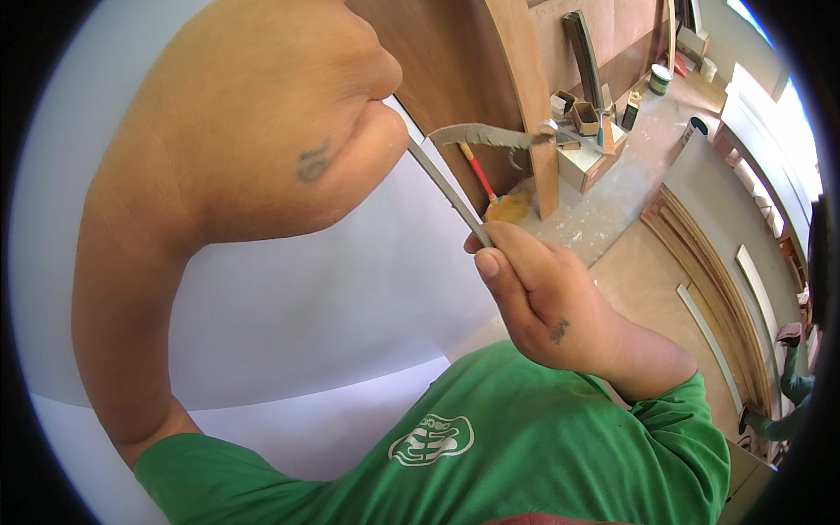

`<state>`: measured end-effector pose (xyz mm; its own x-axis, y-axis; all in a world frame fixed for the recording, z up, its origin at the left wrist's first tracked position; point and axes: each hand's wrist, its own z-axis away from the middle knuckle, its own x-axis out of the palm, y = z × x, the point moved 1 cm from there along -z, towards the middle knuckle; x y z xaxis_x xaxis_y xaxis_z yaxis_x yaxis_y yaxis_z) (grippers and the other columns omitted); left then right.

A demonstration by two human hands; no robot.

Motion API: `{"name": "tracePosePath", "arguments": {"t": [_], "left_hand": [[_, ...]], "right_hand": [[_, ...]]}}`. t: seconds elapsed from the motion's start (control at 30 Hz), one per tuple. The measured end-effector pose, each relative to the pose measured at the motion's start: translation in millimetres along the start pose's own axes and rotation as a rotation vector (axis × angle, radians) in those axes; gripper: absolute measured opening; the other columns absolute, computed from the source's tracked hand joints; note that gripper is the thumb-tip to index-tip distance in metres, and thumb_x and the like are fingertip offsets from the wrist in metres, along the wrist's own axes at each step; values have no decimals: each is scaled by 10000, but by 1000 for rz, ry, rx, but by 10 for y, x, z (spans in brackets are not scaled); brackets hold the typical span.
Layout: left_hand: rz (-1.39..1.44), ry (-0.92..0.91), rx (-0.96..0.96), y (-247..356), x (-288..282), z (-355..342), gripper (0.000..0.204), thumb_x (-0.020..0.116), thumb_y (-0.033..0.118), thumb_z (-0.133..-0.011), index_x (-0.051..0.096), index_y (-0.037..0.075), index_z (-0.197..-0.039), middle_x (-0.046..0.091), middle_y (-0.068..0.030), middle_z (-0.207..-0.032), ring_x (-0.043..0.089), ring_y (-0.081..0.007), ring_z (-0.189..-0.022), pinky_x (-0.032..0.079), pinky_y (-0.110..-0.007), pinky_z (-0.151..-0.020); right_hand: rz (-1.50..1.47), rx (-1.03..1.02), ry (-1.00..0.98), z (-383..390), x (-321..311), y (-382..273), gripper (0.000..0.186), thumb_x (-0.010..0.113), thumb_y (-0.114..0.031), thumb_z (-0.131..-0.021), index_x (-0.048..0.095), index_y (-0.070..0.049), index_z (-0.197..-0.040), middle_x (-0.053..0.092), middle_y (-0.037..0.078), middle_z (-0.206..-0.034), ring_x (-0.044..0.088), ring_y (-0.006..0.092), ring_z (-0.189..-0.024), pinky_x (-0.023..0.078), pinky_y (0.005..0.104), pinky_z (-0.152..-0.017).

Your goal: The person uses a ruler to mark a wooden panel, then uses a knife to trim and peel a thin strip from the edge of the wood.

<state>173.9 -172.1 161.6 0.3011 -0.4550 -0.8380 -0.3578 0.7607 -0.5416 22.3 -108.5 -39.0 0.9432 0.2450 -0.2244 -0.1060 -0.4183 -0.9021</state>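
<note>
My right hand [547, 297] is closed on the lower end of a thin, flat grey strip [448, 194], thumb pressed along it. The strip slants up to my left hand [306, 131], which is bent into a fist close to the camera. Its fingertips are hidden, but the strip's upper end runs in at its edge. Just beyond the strip, a curled grey piece with a ragged edge [490, 135] arches to the right. Under both hands spreads a large, smooth white panel [324, 306], its lower edge curving across the view.
Brown wood boards [437, 61] stand beyond the panel. A red-handled brush [477, 171] leans near them. On the spotted floor are a white box [588, 164] with small items and a green can [660, 79]. Long planks [709, 289] lie right, near another person's sleeve [794, 385].
</note>
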Motion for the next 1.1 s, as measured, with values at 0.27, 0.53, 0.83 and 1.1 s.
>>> {"name": "tracePosePath", "arguments": {"t": [0.27, 0.53, 0.83, 1.1], "left_hand": [[-285, -85, -37, 29, 61, -81, 283, 540, 202, -733, 603, 49, -503, 604, -126, -541, 574, -319, -543, 472, -382, -847], [-196, -133, -125, 224, -97, -97, 252, 560, 184, -759, 616, 32, -566, 624, -120, -594, 584, -324, -607, 459, -422, -917], [-292, -34, -19, 124, 83, -43, 352, 522, 233, -794, 582, 83, -482, 600, -101, -516, 573, -317, -528, 471, -390, -878], [-183, -31, -45, 132, 11, -54, 363, 519, 255, -816, 627, 69, -523, 627, -97, -554, 601, -301, -560, 467, -395, -881]], "right_hand": [[58, -57, 46, -309, 189, 191, 268, 513, -185, -1068, 448, 12, -899, 523, 241, -605, 530, 486, -590, 400, 555, -565], [22, 23, -4, -137, 44, 46, 267, 502, -194, -1072, 466, 13, -907, 531, 263, -630, 556, 492, -642, 419, 558, -597], [107, 108, -10, -374, 174, 85, 311, 495, -215, -1077, 466, 15, -870, 544, 269, -634, 558, 485, -626, 419, 550, -586], [65, 62, 7, -307, 105, 112, 259, 501, -204, -1076, 497, 7, -926, 556, 251, -639, 566, 484, -620, 428, 546, -592]]}}
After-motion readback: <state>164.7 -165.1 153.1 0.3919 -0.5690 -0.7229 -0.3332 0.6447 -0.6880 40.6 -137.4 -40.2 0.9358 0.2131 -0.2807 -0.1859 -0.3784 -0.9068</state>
